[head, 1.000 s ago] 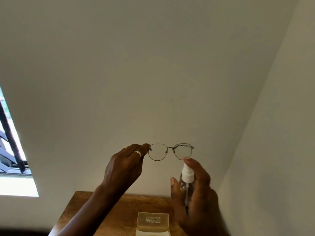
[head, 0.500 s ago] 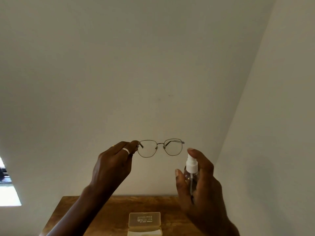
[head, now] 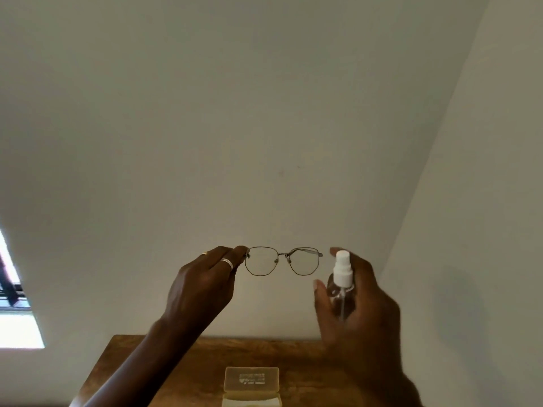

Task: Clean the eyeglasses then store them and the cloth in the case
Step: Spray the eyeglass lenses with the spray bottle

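Thin metal-framed eyeglasses (head: 282, 260) are held up in the air in front of the wall. My left hand (head: 202, 284) pinches them at their left end, lenses facing me. My right hand (head: 357, 301) grips a small clear spray bottle (head: 341, 284) with a white nozzle, just right of the glasses, forefinger on top of the nozzle. Below, a pale translucent case (head: 251, 384) stands open on the wooden table (head: 188, 371), its lid upright. The cloth is not visible.
A plain wall fills most of the view, with a corner running down at the right. A barred window (head: 11, 301) shows at the left edge. The table's back edge meets the wall.
The spray bottle has risen and moved right, to the level of the glasses' right end. The view has shifted a little, bringing more of the window into sight.
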Action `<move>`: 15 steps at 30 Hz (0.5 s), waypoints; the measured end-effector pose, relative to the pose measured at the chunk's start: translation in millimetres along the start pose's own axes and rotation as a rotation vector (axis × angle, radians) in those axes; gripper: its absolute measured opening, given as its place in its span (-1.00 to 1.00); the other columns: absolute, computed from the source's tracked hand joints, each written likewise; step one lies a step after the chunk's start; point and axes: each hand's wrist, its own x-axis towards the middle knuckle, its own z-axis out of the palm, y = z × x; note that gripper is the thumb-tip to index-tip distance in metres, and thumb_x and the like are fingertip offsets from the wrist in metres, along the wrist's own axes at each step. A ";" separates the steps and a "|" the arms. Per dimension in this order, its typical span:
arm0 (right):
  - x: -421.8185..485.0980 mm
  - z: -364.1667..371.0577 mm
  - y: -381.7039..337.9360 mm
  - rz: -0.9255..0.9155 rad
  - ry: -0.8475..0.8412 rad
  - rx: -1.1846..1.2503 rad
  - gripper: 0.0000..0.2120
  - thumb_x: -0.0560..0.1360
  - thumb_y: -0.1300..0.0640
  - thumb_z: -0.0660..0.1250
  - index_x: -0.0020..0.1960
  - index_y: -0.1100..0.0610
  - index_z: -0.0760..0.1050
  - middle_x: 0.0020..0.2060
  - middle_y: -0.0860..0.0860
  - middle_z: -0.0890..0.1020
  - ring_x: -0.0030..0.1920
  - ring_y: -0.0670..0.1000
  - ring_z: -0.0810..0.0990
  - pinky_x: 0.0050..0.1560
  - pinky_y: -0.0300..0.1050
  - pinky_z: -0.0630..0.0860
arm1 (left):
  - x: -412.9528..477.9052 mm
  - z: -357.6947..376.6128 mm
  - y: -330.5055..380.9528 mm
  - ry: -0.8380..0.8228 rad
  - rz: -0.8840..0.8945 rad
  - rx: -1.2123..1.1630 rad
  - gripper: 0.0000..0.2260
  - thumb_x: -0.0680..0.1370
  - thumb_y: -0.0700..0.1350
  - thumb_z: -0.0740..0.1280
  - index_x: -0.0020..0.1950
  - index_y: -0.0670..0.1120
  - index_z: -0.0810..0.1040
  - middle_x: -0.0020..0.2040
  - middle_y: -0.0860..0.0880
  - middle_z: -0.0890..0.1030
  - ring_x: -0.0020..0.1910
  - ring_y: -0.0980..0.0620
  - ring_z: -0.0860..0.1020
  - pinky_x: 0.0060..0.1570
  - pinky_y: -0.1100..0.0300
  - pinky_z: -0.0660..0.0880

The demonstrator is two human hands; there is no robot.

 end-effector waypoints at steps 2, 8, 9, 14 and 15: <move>13.4 -1.8 5.0 0.014 0.019 -0.092 -0.73 0.41 -0.11 0.41 0.04 -0.05 0.49 -0.34 -0.17 0.57 -0.38 -0.16 0.58 -0.36 -0.12 0.61 | -0.8 -0.5 0.7 -0.015 -0.004 0.030 -0.74 0.58 -0.19 0.26 0.13 -0.23 0.70 -0.12 -0.09 0.74 -0.31 -0.12 0.69 -0.49 0.07 0.60; 35.4 4.7 15.7 -0.095 -0.222 -0.289 -0.86 0.41 -0.06 0.47 -0.08 -0.08 0.57 -0.28 -0.16 0.56 -0.39 -0.14 0.49 -0.40 -0.17 0.50 | -2.3 1.0 7.7 -0.114 0.009 0.113 -0.75 0.58 -0.17 0.28 0.16 -0.17 0.69 -0.11 -0.06 0.72 -0.34 -0.13 0.65 -0.55 0.08 0.55; 36.5 7.7 16.3 -0.134 -0.267 -0.335 -0.86 0.42 -0.08 0.45 -0.06 -0.10 0.57 -0.26 -0.16 0.55 -0.39 -0.12 0.49 -0.40 -0.19 0.49 | -2.6 0.5 9.0 -0.127 0.012 0.115 -0.77 0.57 -0.19 0.31 0.16 -0.16 0.69 -0.10 -0.06 0.72 -0.34 -0.13 0.65 -0.55 0.08 0.55; 37.2 22.5 19.1 -0.182 -0.359 -0.409 -0.84 0.38 -0.07 0.49 -0.09 -0.10 0.57 -0.27 -0.15 0.56 -0.39 -0.11 0.51 -0.42 -0.30 0.40 | -5.3 -1.9 16.9 -0.149 0.053 0.122 -0.71 0.46 -0.31 0.47 0.17 -0.15 0.69 -0.13 -0.05 0.71 -0.34 -0.10 0.64 -0.57 0.11 0.52; 36.8 24.6 20.0 -0.184 -0.358 -0.430 -0.83 0.36 -0.06 0.51 -0.13 -0.09 0.56 -0.29 -0.15 0.55 -0.41 -0.12 0.48 -0.43 -0.35 0.31 | -5.9 -2.1 18.4 -0.151 0.065 0.117 -0.69 0.45 -0.34 0.49 0.17 -0.16 0.69 -0.13 -0.06 0.71 -0.34 -0.10 0.64 -0.57 0.11 0.53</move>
